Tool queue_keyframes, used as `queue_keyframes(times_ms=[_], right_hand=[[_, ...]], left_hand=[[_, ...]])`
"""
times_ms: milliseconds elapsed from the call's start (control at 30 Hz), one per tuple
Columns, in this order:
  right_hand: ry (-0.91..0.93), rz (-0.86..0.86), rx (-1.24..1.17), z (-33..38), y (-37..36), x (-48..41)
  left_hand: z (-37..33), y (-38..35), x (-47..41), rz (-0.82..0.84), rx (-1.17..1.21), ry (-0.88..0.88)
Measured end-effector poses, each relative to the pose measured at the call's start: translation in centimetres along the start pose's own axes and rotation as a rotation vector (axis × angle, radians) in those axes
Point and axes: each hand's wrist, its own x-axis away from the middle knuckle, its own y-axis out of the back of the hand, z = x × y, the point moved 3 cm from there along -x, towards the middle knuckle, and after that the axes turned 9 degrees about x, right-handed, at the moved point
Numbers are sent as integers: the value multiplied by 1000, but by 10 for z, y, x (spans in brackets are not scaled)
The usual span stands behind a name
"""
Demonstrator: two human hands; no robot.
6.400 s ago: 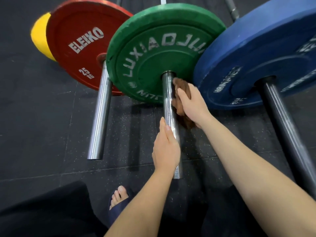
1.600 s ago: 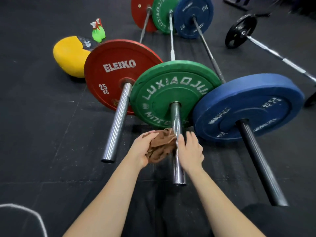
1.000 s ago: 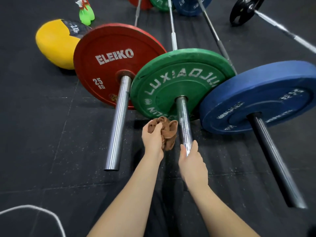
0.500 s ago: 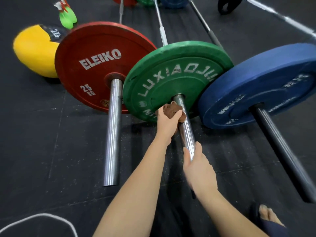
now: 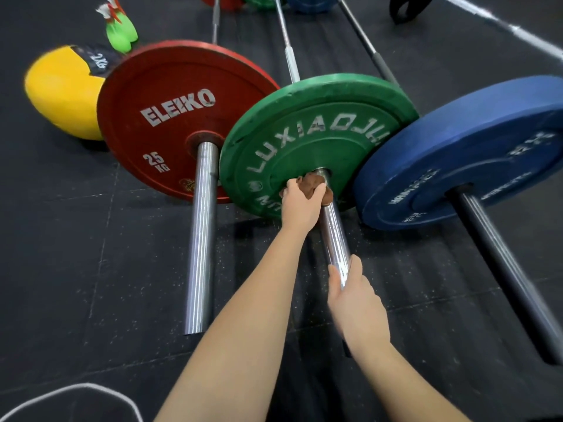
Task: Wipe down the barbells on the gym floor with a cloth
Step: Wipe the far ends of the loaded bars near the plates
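Observation:
Three barbells lie side by side on the black gym floor. The middle one has a green plate (image 5: 316,138) and a chrome sleeve (image 5: 335,239) pointing toward me. My left hand (image 5: 300,205) presses a bunched brown cloth (image 5: 313,185) against the sleeve right at the green plate's hub. My right hand (image 5: 355,300) is wrapped around the near end of the same sleeve. To the left stands the red plate (image 5: 170,117) with its sleeve (image 5: 201,239), to the right the blue plate (image 5: 475,147) on a dark sleeve (image 5: 502,263).
A yellow ball (image 5: 61,92) and a green object (image 5: 120,32) sit behind the red plate. A black plate (image 5: 406,9) on another bar lies at the far right. A white cord (image 5: 70,391) curls on the floor at the lower left.
The cloth passed from my right hand to my left, which carried it up the sleeve to the green plate's hub. My right hand settled on the sleeve's near end.

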Motion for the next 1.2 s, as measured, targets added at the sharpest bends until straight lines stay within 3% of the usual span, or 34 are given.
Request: queue_keyframes(times_ms=[400,700,967,1200], right_hand=[[31,19,23,7,-4,3],[30,18,12,4,-6,-2],[42,5,10,3,-7,-1],[52,11,1,6,-6,1]], left_hand=[[4,9,26,-4,18,-123],[-25,-3,0,-43,-129,-28],[0,14,34,12,12,24],[-34,9,3,-43,-192,-41]])
